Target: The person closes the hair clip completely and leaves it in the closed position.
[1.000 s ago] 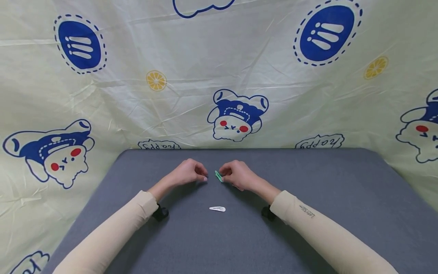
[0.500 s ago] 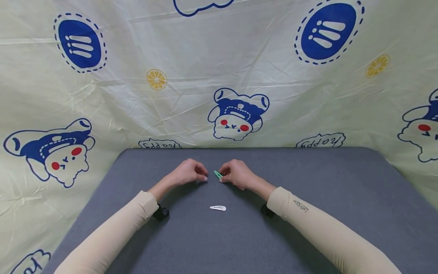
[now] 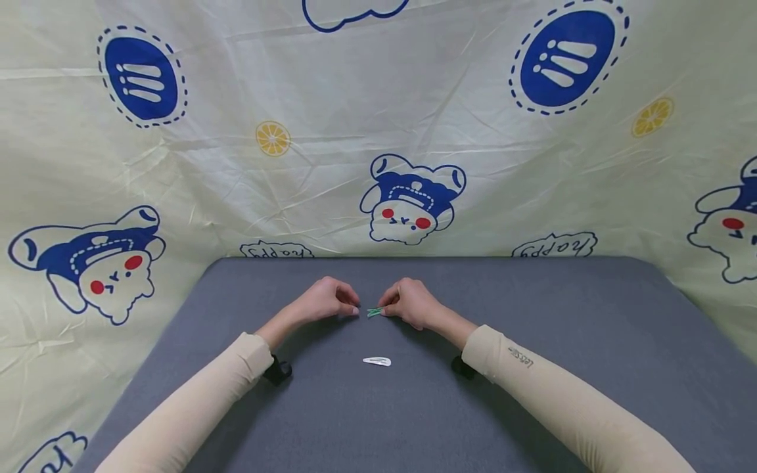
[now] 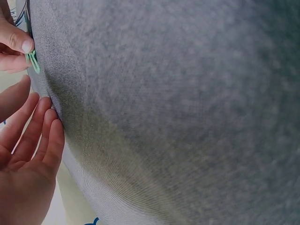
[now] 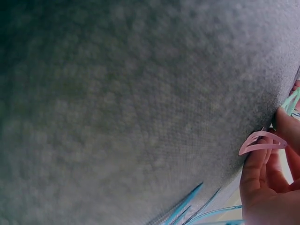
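My right hand pinches a green snap hair clip between thumb and fingertips. The clip points toward my left hand, its two parts spread in a narrow V. A pink snap hair clip shows against the right hand's fingers in the right wrist view; the hand hides it in the head view. My left hand holds nothing, its fingers loosely bent, fingertips just left of the green clip. In the left wrist view the green clip sticks out beyond the right thumb. A white snap hair clip lies nearer on the table.
Thin blue pieces, like hair clips, show at the lower edge of the right wrist view. A grey cloth-covered table spreads beneath both hands. Behind it hangs a pale printed curtain. Black wrist cameras sit under the cuffs.
The green hair clip has turned from slanting up-left to nearly level, and its parts now look spread. The left hand has stayed in place; the white clip has not moved.
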Demonstrator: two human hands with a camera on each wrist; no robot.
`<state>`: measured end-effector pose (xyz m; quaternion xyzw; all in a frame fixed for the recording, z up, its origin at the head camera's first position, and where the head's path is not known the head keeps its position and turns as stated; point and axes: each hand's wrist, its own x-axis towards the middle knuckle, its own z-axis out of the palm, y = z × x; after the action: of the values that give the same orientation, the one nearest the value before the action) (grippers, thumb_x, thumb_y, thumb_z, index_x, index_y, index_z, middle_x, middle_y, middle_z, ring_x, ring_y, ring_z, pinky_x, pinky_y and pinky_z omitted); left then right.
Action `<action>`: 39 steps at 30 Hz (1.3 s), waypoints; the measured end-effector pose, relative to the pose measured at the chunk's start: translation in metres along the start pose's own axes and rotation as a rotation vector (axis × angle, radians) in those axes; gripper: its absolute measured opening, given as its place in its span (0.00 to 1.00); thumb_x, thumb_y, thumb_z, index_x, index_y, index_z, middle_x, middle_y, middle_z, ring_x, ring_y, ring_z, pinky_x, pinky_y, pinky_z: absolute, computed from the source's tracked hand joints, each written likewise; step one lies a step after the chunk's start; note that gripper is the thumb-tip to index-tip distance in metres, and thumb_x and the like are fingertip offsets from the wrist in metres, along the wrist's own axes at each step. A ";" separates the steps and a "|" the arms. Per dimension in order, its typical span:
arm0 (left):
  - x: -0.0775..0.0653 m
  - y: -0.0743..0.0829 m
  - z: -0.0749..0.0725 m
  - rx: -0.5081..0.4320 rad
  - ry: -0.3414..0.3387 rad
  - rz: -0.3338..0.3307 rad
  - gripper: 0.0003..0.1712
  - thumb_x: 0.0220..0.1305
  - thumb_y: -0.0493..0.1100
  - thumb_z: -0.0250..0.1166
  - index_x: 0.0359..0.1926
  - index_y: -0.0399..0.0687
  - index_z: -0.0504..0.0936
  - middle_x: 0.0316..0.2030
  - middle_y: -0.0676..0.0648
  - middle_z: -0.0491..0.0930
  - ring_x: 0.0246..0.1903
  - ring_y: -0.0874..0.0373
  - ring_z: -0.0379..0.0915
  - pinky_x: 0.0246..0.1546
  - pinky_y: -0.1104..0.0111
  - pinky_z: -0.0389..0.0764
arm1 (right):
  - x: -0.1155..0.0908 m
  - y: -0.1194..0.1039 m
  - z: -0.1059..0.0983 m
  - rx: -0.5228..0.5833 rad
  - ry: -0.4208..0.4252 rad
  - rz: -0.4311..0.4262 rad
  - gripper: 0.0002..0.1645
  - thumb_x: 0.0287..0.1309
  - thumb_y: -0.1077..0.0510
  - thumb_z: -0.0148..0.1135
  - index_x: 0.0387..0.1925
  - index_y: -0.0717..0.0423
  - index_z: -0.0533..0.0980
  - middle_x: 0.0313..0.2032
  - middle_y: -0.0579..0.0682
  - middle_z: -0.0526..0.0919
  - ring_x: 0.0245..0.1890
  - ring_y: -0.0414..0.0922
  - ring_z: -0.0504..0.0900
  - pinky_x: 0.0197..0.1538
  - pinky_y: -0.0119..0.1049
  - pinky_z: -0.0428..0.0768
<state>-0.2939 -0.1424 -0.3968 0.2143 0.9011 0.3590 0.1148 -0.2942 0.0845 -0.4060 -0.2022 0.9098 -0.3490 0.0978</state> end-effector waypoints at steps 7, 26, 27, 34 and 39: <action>-0.002 0.001 -0.001 -0.008 0.007 0.005 0.10 0.58 0.39 0.72 0.41 0.43 0.87 0.35 0.52 0.84 0.28 0.62 0.74 0.29 0.68 0.75 | -0.003 0.000 -0.005 0.048 -0.051 -0.014 0.03 0.59 0.61 0.69 0.33 0.51 0.87 0.25 0.47 0.83 0.06 0.40 0.65 0.10 0.31 0.65; -0.013 0.003 -0.005 -0.032 0.084 0.063 0.14 0.57 0.39 0.72 0.45 0.38 0.85 0.34 0.51 0.84 0.35 0.59 0.78 0.37 0.65 0.77 | -0.016 -0.013 -0.017 0.014 0.104 -0.141 0.06 0.62 0.62 0.66 0.38 0.51 0.87 0.35 0.47 0.86 0.28 0.43 0.79 0.36 0.36 0.78; -0.014 0.005 -0.004 -0.038 0.089 0.069 0.14 0.57 0.39 0.72 0.45 0.38 0.85 0.34 0.51 0.84 0.35 0.58 0.78 0.38 0.65 0.77 | -0.017 -0.013 -0.017 0.012 0.115 -0.147 0.07 0.62 0.62 0.65 0.38 0.51 0.87 0.35 0.47 0.86 0.29 0.43 0.79 0.36 0.36 0.78; -0.021 0.013 -0.003 -0.085 0.126 0.075 0.14 0.58 0.38 0.72 0.46 0.38 0.85 0.35 0.51 0.83 0.38 0.57 0.77 0.42 0.62 0.77 | -0.026 -0.015 -0.020 0.029 0.192 -0.164 0.08 0.63 0.63 0.65 0.40 0.50 0.87 0.37 0.43 0.85 0.33 0.41 0.81 0.40 0.37 0.80; -0.027 0.017 -0.002 -0.101 0.166 0.080 0.15 0.58 0.38 0.72 0.46 0.38 0.85 0.37 0.51 0.83 0.38 0.57 0.77 0.44 0.62 0.78 | -0.034 -0.017 -0.022 0.043 0.235 -0.164 0.08 0.62 0.63 0.66 0.40 0.50 0.86 0.37 0.43 0.84 0.33 0.40 0.80 0.40 0.36 0.80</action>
<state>-0.2658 -0.1446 -0.3819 0.2137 0.8789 0.4249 0.0357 -0.2651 0.1012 -0.3774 -0.2312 0.8878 -0.3966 -0.0337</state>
